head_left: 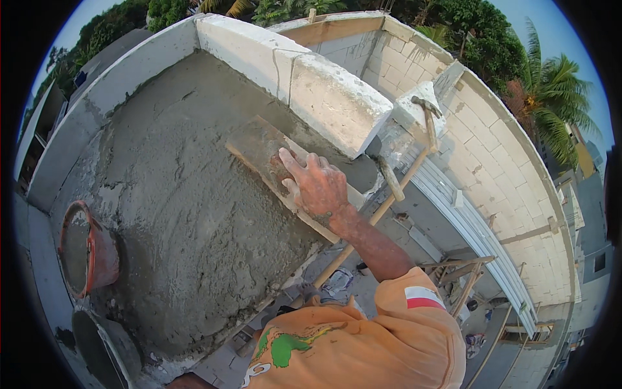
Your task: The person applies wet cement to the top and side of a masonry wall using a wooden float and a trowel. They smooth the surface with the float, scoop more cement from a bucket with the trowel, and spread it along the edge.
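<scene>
My right hand is closed on a long, mortar-stained wooden float, its fingers bent over the board's upper side. The board lies slantwise on grey wet mortar, near the right edge of the slab. Rough ridges show in the mortar to the left of the float and below it; toward the far end it looks smoother. Only a bit of my left forearm shows at the lower edge, and my left hand is out of view.
An orange-rimmed bucket stands in the mortar at left, with a dark bucket nearer. White blocks border the far right side. A hammer rests on a block beside a bamboo pole. Past the right edge is a drop to a lower level.
</scene>
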Action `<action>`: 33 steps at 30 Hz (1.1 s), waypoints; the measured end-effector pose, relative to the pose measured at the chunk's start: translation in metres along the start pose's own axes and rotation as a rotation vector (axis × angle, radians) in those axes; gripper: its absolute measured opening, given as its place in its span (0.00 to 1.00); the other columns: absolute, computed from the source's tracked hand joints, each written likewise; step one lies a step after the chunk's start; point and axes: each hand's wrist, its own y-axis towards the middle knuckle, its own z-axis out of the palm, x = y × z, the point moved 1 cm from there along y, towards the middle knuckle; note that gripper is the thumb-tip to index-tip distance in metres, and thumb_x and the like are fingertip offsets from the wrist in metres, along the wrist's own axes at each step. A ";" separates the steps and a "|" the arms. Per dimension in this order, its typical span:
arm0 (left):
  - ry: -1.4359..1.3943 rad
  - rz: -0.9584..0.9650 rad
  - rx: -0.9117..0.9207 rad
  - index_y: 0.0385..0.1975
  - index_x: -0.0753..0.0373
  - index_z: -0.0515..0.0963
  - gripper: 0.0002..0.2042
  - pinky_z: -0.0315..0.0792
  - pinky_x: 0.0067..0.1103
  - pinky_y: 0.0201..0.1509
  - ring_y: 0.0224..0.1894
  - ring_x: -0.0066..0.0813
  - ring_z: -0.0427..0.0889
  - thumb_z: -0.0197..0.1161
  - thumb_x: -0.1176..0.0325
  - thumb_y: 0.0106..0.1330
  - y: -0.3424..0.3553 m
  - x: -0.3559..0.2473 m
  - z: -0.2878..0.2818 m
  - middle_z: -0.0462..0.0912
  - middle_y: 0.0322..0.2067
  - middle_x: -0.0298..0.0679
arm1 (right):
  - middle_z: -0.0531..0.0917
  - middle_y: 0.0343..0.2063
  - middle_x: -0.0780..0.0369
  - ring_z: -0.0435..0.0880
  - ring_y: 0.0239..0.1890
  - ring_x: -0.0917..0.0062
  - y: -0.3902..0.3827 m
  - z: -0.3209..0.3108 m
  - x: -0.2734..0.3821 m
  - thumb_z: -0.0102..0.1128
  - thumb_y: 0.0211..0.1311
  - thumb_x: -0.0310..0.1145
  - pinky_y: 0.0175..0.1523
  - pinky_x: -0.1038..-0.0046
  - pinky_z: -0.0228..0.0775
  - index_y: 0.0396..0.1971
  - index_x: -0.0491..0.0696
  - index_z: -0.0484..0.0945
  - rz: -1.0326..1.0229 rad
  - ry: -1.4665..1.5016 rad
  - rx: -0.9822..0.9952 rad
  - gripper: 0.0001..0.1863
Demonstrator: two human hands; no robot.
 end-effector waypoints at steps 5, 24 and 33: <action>-0.019 0.018 -0.001 0.56 0.72 0.68 0.28 0.77 0.38 0.51 0.47 0.48 0.80 0.48 0.50 0.69 -0.005 -0.012 0.002 0.77 0.50 0.55 | 0.72 0.28 0.60 0.80 0.29 0.68 -0.015 0.001 -0.013 0.70 0.53 0.45 0.29 0.66 0.75 0.64 0.60 0.70 0.026 -0.002 -0.040 0.35; -0.223 0.089 0.050 0.60 0.72 0.63 0.26 0.76 0.34 0.51 0.47 0.45 0.79 0.58 0.61 0.68 -0.002 -0.017 -0.026 0.77 0.47 0.51 | 0.74 0.28 0.58 0.82 0.30 0.63 -0.014 -0.012 -0.017 0.71 0.51 0.44 0.31 0.62 0.76 0.66 0.61 0.67 0.119 0.083 0.046 0.39; -0.675 -0.084 0.118 0.57 0.64 0.66 0.21 0.69 0.32 0.56 0.51 0.38 0.74 0.49 0.55 0.72 -0.017 -0.045 -0.043 0.74 0.50 0.43 | 0.81 0.39 0.53 0.82 0.38 0.56 0.000 -0.002 -0.024 0.62 0.60 0.50 0.43 0.58 0.74 0.67 0.60 0.65 0.167 -0.032 0.045 0.35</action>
